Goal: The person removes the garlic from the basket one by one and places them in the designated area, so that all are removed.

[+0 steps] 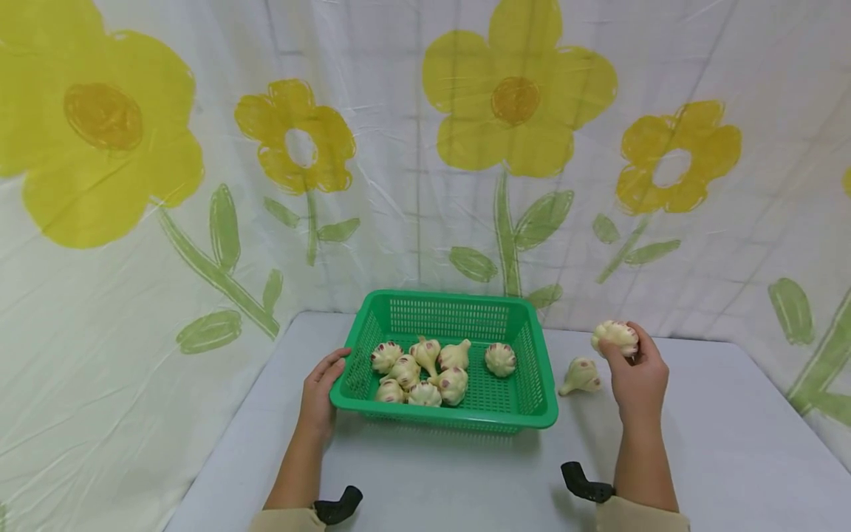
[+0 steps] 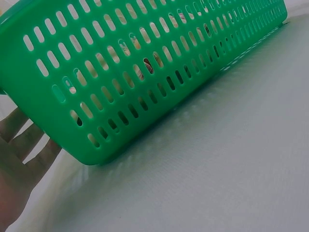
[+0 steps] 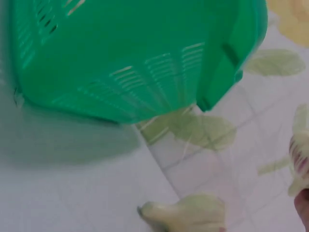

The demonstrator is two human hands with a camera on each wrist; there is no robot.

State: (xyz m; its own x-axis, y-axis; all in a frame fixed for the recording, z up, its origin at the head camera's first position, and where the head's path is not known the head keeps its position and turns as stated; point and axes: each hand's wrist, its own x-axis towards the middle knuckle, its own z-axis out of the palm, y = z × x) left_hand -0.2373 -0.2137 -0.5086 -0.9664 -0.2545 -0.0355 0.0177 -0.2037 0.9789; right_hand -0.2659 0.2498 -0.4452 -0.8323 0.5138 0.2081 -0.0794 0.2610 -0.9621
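Observation:
My right hand (image 1: pixel 640 380) holds a garlic bulb (image 1: pixel 617 338) between thumb and fingers, raised over the far right of the table; it is white with purple streaks. The right wrist view catches only part of this garlic bulb (image 3: pixel 300 157) at its right edge. Nearer the basket, another garlic bulb (image 1: pixel 581 375) lies on the table, stem to the left. Several garlic bulbs (image 1: pixel 453 386) sit in the green plastic basket (image 1: pixel 444 415), mostly on its left side, with one apart at right. My left hand (image 1: pixel 321 388) touches the basket's left end, fingers fairly straight against its outer side (image 2: pixel 46 92).
The basket stands on a table with a white cover (image 1: pixel 425 480). Behind it hangs a white curtain (image 1: pixel 392 222) printed with yellow flowers. A black curved piece sits at each wrist, by the beige sleeves (image 1: pixel 641 515).

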